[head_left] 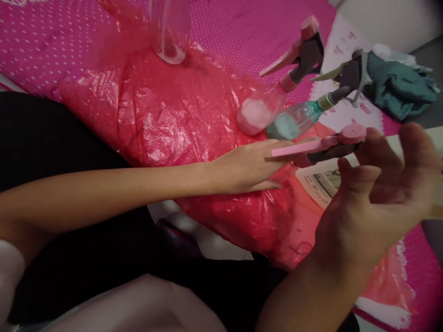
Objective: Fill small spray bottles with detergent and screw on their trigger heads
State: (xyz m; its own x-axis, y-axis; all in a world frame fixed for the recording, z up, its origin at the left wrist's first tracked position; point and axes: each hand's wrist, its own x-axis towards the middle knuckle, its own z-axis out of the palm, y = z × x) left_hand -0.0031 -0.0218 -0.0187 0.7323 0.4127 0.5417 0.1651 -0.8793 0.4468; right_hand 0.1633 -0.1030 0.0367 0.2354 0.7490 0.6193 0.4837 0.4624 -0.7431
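Observation:
My left hand reaches across the red plastic sheet, closed around the body of a spray bottle, which it mostly hides. That bottle's pink and dark grey spray head sticks out beyond my fingers, pointing right. My right hand is at the far end of the spray head, palm up, fingers apart and bent; whether a fingertip touches the head is hard to tell. Just behind stand two more spray bottles, tilted in view: a clear one with a pink head and a teal one with a grey head, each holding pale contents.
A clear, empty-looking container stands at the back on the red plastic sheet. Pink dotted cloth lies beneath. A green cloth bundle sits at the right back, and a printed sheet lies behind my right hand.

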